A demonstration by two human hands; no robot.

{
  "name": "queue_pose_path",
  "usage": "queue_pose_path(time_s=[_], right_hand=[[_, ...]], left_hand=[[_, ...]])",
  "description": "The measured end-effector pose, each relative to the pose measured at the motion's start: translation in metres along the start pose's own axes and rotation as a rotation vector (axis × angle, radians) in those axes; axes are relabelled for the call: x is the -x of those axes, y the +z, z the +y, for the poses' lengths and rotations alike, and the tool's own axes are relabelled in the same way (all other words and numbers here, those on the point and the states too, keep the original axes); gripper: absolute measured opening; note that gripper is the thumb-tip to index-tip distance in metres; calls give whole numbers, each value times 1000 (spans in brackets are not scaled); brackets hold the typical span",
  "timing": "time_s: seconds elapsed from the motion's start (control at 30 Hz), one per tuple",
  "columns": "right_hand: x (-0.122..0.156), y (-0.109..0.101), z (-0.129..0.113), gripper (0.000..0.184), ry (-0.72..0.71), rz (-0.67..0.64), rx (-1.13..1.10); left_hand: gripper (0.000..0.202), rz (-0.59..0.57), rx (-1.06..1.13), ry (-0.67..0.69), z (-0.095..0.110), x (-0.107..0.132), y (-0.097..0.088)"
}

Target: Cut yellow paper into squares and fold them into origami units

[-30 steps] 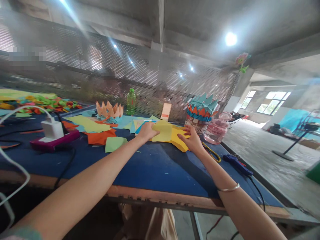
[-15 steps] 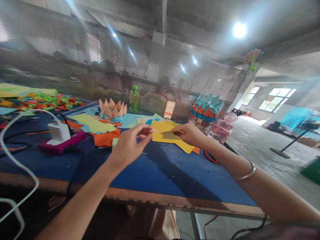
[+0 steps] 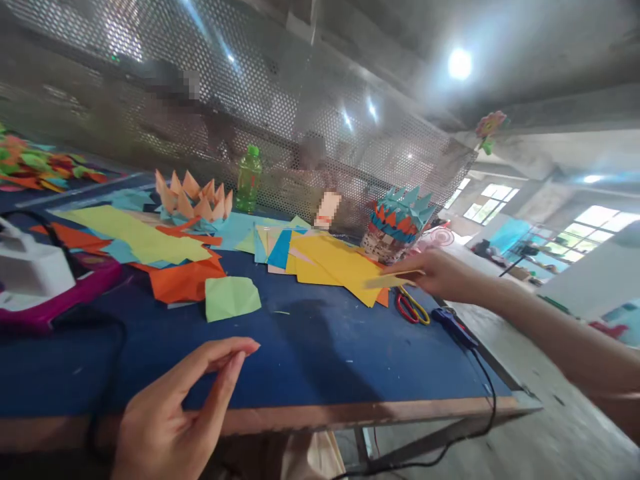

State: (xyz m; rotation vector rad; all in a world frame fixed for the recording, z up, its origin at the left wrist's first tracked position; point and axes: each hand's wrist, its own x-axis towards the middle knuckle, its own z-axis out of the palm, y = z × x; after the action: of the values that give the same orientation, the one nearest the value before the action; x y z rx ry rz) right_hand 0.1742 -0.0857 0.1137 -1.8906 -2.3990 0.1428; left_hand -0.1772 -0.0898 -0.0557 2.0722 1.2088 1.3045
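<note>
My left hand point(image 3: 185, 407) hangs over the near edge of the blue table point(image 3: 310, 360), its fingers curved and apart, holding nothing. My right hand point(image 3: 437, 275) pinches a narrow strip of pale yellow paper point(image 3: 395, 280) just right of a loose stack of yellow paper sheets point(image 3: 330, 267). That hand is also close to scissors with red and yellow handles point(image 3: 413, 308) and a blue glue gun point(image 3: 453, 327). A light green paper square point(image 3: 231, 298) and orange paper scraps point(image 3: 185, 280) lie between my hands and the crown.
An orange folded paper crown point(image 3: 193, 203) and a green bottle point(image 3: 249, 180) stand at the back. A teal-and-orange paper crown point(image 3: 403, 217) tops a jar. A white charger point(image 3: 30, 270) rests on a magenta power strip point(image 3: 60, 300). A perforated metal screen point(image 3: 320, 113) rises behind the table.
My left hand has dropped back toward the table's near edge, away from the strip. My right hand has moved right, keeping the strip. The whole view has tilted.
</note>
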Motion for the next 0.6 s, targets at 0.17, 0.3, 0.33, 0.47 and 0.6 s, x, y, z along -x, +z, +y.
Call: queue_pose_path(time_s=[0.17,0.3,0.33,0.47,0.6], right_hand=[[-62,62,-48,72,-248,-44,-149],[-90,95,-86,74,-401,-30,-191],[-90,95,-91,73,-421,-69,-183],[-60,52,-93,54,-379,-369,-159],[-20,-10,-78,40,-90,-447,-329]], left_hand=[[16,90,88,-70,11,2,2],[19,55,133,-101,12,2,-1],[19,47,147,-115,12,2,-2],[18,12,251,-177,9,3,-4],[17,-17,264,-154,6,2,-3]])
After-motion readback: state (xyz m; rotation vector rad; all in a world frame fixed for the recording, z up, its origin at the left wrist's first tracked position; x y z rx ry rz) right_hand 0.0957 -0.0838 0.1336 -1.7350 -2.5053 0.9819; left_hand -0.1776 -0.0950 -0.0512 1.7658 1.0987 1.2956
